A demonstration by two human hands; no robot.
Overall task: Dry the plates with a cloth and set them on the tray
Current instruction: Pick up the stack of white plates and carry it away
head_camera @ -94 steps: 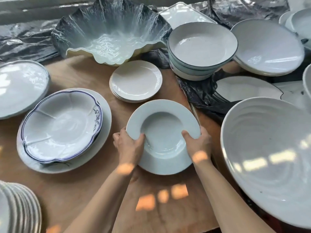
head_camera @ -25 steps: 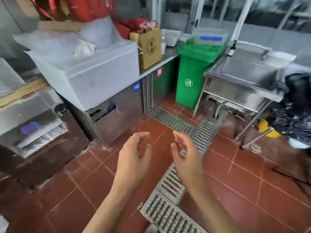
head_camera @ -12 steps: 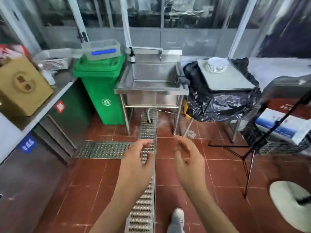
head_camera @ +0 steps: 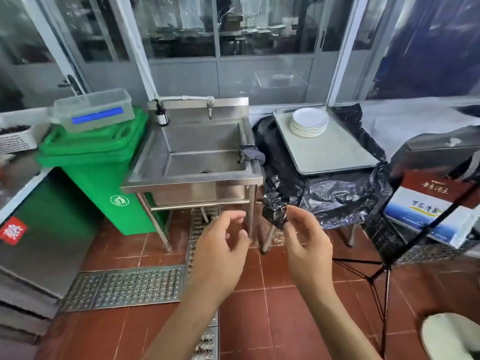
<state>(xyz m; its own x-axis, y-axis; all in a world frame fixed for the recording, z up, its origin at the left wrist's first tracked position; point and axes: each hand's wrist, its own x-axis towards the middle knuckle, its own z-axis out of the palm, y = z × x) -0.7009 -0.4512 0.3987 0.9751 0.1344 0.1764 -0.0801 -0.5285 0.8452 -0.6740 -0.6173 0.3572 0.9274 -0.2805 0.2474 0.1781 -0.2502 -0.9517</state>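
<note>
Reaching forward, your left hand (head_camera: 220,250) and right hand (head_camera: 306,245) hang loosely curled and empty, well short of the stacked plates (head_camera: 309,122) on the tray (head_camera: 335,154).

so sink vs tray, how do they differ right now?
The sink is a deep basin with nothing visible inside; the tray is flat and shallow and holds a stack of plates. The sink stands on bare steel legs; the tray rests on black plastic sheeting. Both are metal.
</note>
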